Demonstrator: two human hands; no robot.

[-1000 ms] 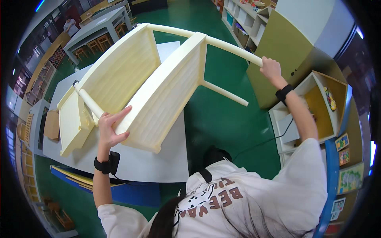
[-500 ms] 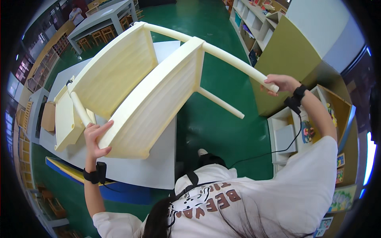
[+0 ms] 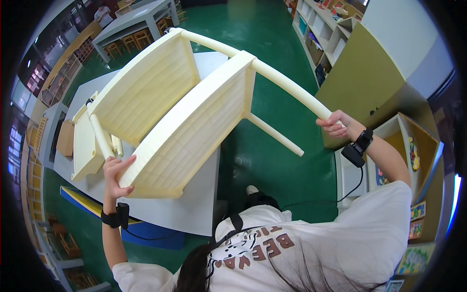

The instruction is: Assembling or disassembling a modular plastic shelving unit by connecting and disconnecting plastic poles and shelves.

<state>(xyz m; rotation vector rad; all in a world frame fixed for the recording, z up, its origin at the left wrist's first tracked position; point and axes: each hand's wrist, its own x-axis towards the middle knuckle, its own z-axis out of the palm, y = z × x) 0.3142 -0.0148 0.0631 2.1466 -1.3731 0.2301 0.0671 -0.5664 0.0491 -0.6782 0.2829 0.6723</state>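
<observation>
A cream plastic shelf rack [image 3: 194, 126] with tubular poles lies tilted on its side over a grey table [image 3: 199, 209]. My left hand [image 3: 116, 177] grips the near corner of its closest tier, thumb along the edge and fingers by a pole. Out to the right, my right hand [image 3: 335, 124] is closed round the end of a long upper pole [image 3: 292, 87], covering its tip. Below it, a second, shorter-looking pole [image 3: 277, 135] sticks out free from the same tier. Another cream tier [image 3: 88, 151] stands at the rack's far left end.
A brown cardboard box [image 3: 65, 138] is at the table's left side. White shelves [image 3: 352, 170] and an olive cabinet [image 3: 365, 82] stand at right. A blue and yellow board [image 3: 151, 236] leans below the table. Far left, a person [image 3: 102, 16] is near another table [image 3: 136, 22].
My right hand has moved slightly down and now wraps over the pole's end, whose tip showed before. My left hand keeps its hold. The whole view has shifted a little.
</observation>
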